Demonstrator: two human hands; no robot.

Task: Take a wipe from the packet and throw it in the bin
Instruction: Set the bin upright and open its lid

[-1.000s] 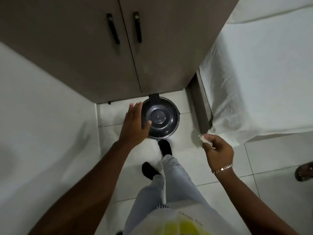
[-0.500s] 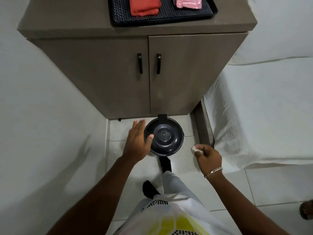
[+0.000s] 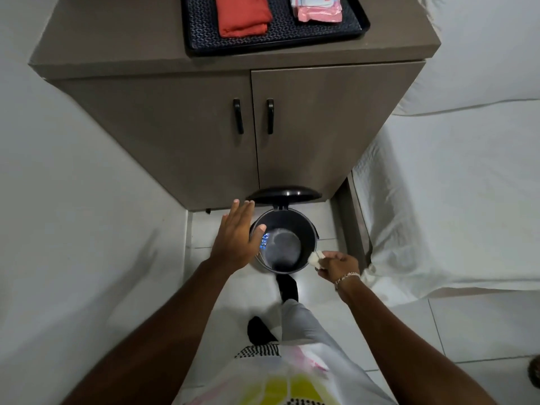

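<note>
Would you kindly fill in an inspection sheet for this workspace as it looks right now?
Surface: white tiled floor in front of a brown cabinet; tray on the cabinet top.
Job's things: bin open, lid raised against the cabinet; wipe held at the bin's rim; pink packet on the tray.
Clutter: folded red cloth on the tray.
Grippers: left hand open, beside the bin; right hand pinching the wipe.
Cables: nothing seen.
Surroundings: white sheet on the right; foot by the bin's base.
</note>
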